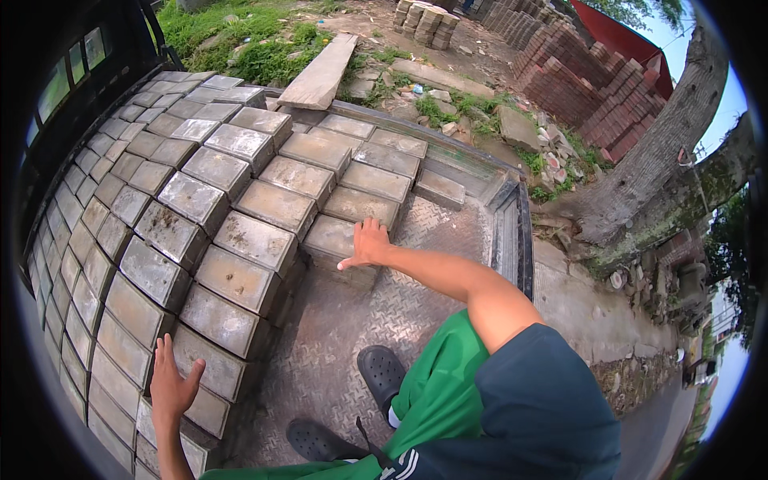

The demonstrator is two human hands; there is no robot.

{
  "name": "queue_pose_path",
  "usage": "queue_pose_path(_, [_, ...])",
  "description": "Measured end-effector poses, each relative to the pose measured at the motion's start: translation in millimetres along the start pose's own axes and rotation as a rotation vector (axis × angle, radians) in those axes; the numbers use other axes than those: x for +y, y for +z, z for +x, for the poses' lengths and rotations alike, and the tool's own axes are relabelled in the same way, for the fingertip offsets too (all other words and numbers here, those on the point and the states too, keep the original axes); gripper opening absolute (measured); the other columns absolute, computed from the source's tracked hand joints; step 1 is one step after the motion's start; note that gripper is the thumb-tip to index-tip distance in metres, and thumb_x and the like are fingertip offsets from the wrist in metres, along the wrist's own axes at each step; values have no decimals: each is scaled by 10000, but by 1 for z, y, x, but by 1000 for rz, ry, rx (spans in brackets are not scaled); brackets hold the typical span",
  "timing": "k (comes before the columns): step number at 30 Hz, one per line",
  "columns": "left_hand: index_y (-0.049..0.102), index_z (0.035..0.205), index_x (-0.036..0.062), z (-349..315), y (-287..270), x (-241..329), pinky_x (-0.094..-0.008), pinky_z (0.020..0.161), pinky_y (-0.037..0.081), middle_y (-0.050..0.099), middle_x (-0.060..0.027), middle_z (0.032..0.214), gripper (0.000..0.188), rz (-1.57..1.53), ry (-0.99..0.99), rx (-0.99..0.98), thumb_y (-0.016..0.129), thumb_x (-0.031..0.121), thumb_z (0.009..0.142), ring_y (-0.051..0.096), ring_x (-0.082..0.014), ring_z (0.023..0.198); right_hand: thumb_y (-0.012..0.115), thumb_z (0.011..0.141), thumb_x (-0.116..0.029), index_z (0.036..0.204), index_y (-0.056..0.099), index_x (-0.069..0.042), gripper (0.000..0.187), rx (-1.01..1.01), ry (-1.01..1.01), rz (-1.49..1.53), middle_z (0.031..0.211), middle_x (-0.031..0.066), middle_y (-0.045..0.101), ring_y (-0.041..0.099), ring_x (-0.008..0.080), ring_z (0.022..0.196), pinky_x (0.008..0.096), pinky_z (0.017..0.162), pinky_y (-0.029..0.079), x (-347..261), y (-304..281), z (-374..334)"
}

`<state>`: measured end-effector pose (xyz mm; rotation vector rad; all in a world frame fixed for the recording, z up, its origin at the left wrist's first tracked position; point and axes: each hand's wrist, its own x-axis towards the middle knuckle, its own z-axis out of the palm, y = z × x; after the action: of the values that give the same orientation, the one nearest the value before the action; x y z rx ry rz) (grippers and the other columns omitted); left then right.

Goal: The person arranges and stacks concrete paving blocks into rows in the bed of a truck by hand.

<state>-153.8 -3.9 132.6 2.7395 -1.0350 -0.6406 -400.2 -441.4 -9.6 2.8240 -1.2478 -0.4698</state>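
Observation:
Grey concrete paving blocks [258,240] lie in stepped, stacked rows across the bed of a truck. My right hand [370,242] rests on the end block [330,236] of a low row, fingers spread over its top and thumb at its near edge. Its grip does not close round the block. At the lower left, my left hand [172,380] is open, thumb apart from the fingers, over or against the blocks beside a near one [210,360]. I cannot tell whether it touches them. Nothing is held in it.
My dark clogs [381,374] stand on the patterned metal truck bed [336,336]. A single block [440,190] lies by the bed's side wall [506,224]. A plank [322,70] slopes from the bed's far edge. Beyond are reddish block stacks [588,88] and a tree trunk [640,168].

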Motion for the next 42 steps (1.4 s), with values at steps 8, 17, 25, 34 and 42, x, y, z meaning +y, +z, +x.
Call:
queue_pose_path(8, [318, 1492, -7, 23, 10, 58, -445, 1084, 396, 483, -289, 1415, 809, -136, 378, 80, 662, 421, 898, 481, -420, 1308, 761, 533, -800, 1333, 440, 45, 1207, -132, -17, -1, 1305, 198, 476, 440, 351, 1254, 490, 1020, 396, -4, -8, 14])
queue_pose_path(17, [386, 1441, 0, 41, 21, 133, -454, 1005, 473, 522, -228, 1395, 735, -47, 663, 55, 653, 409, 891, 562, -416, 1197, 775, 573, -754, 1482, 287, 3, 1279, -232, 114, 81, 1403, 198, 395, 397, 352, 1307, 513, 1019, 382, -23, -1, 2])
queue_pose_path(25, [374, 1454, 16, 43, 20, 125, -459, 995, 467, 534, -265, 1364, 762, -31, 659, 48, 681, 409, 879, 546, -426, 1217, 813, 592, -666, 1567, -12, -39, 1424, -274, 17, 119, 1410, 246, 375, 426, 402, 1265, 538, 992, 385, -11, 5, 11])
queue_pose_path(34, [376, 1481, 40, 21, -12, 69, -437, 1047, 437, 505, -246, 1416, 755, -71, 456, 186, 691, 384, 888, 539, -405, 1257, 812, 620, -531, 1577, 144, -272, 1196, -145, -53, 184, 1293, 268, 451, 467, 420, 1181, 499, 945, 388, -1, 11, -18])
queue_pose_path(42, [403, 1455, -13, 2, -42, 17, -431, 1093, 386, 513, -263, 1404, 738, -154, 72, 170, 668, 392, 898, 489, -392, 1317, 819, 568, -501, 1556, 257, -258, 1163, -241, -22, 303, 1324, 247, 508, 490, 398, 1252, 488, 993, 381, 5, -54, -92])
